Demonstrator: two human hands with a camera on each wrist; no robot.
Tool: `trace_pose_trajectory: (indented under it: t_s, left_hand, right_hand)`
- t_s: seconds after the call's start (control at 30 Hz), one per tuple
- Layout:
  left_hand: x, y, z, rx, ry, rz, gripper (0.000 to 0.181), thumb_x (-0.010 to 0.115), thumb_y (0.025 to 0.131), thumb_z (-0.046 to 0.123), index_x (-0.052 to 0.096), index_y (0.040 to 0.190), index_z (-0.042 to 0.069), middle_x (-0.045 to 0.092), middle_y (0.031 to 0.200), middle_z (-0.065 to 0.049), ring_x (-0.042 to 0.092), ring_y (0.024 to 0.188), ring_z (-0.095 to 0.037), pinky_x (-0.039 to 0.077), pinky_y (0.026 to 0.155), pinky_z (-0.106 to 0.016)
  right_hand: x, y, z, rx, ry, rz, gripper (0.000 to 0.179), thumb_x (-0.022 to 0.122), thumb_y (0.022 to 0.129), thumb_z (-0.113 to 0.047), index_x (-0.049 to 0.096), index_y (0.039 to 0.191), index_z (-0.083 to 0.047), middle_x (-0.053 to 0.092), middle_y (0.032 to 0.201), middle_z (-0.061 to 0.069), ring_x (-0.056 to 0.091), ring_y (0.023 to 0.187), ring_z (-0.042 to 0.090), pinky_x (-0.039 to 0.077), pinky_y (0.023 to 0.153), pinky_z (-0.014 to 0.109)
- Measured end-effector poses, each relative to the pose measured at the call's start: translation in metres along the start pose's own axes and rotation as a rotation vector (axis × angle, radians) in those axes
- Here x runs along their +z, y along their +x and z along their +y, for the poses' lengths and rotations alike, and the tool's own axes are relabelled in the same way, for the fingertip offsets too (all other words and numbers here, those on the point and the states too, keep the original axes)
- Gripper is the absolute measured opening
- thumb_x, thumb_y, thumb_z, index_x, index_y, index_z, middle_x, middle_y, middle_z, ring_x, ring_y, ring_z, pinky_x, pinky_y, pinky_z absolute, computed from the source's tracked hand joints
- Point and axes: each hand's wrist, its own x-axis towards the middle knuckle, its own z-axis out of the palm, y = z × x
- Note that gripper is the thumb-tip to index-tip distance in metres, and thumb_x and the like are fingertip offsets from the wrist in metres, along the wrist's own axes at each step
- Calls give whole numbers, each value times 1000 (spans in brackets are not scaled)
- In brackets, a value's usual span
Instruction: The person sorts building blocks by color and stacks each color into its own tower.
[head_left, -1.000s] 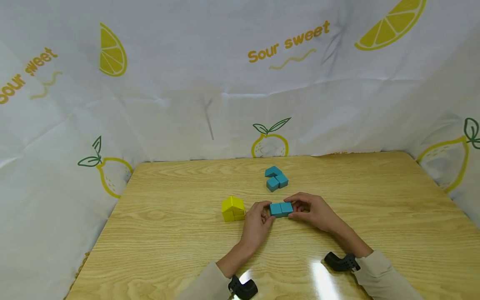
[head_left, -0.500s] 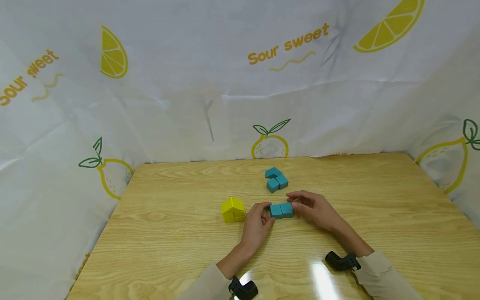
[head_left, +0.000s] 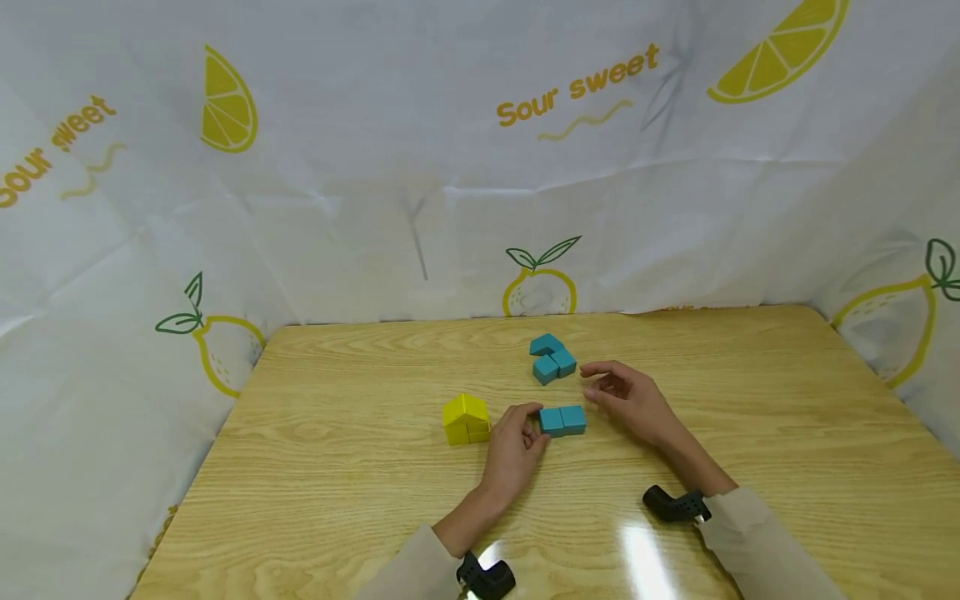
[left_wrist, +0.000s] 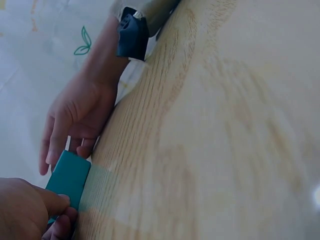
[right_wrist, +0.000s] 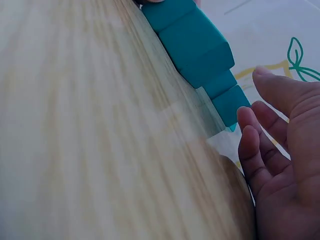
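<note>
Just below and right of the frame's centre, the left hand (head_left: 512, 446) pinches the left end of the blue pair (head_left: 564, 421); the right hand (head_left: 633, 407), loosely bent, holds nothing. A twist of the left hand could split the pair or jog the yellow stack (head_left: 466, 419), though contact there is hard to tell

I am seeing the right hand (head_left: 630, 406) moving away from the two side-by-side blue blocks (head_left: 562, 421), whose right end it was holding one second ago. Its fingers (head_left: 606, 367) are now standing apart from this end, and the hand is going farther forward, coming near the group of three blue blocks (head_left: 564, 362). Together with it, the right sleeve (head_left: 757, 529) and the black wrist device (head_left: 675, 505) are also shifting forward.
</note>
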Motion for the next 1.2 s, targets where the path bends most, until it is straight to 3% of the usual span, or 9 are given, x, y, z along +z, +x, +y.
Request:
trace_pose_trajectory:
  t_s: [0.43, 0.5, 0.67, 0.87, 1.2]
  left_hand:
    - [0, 0, 0, -12, -8, -2, 37, 72, 82, -5, 59, 117, -3, 54, 86, -5, 48, 65, -2, 45, 58, -18]
    - [0, 0, -1, -15, -12, -4, 37, 72, 82, -5, 59, 117, -3, 54, 86, -5, 48, 65, -2, 45, 58, -18]
    - [0, 0, -1, -19, -9, -5, 37, 72, 82, -5, 60, 117, -2, 55, 87, -5, 48, 65, -3, 45, 58, -18]
    - [0, 0, -2, -5, 1, -3, 37, 72, 82, -4, 59, 117, -2, 55, 88, -4, 48, 65, -3, 45, 58, -18]
    - [0, 1, -2, -12, 6, -7, 37, 72, 83, -4, 59, 117, -1, 55, 88, -4, 48, 65, -2, 45, 57, -18]
  right_hand:
    - [-2, 23, 8, 115, -7, -66, 47, 64, 92, -3, 47, 136, 0, 48, 134, 22, 61, 90, 33, 49, 71, 28]
    - [-2, 26, 19, 122, -17, -67, 49, 64, 92, -6, 47, 137, -2, 48, 135, 19, 62, 89, 30, 49, 70, 28]
    - [0, 35, 46, 160, -59, -67, 50, 67, 91, -15, 49, 138, -13, 55, 127, 10, 62, 83, 22, 47, 69, 28]
    - [3, 43, 46, 176, -81, -85, 50, 69, 90, -17, 51, 137, -16, 54, 125, 7, 59, 80, 23, 47, 67, 30]
    - [3, 45, 47, 186, -88, -99, 43, 67, 91, -16, 54, 132, -9, 58, 117, 13, 60, 81, 22, 47, 67, 30]
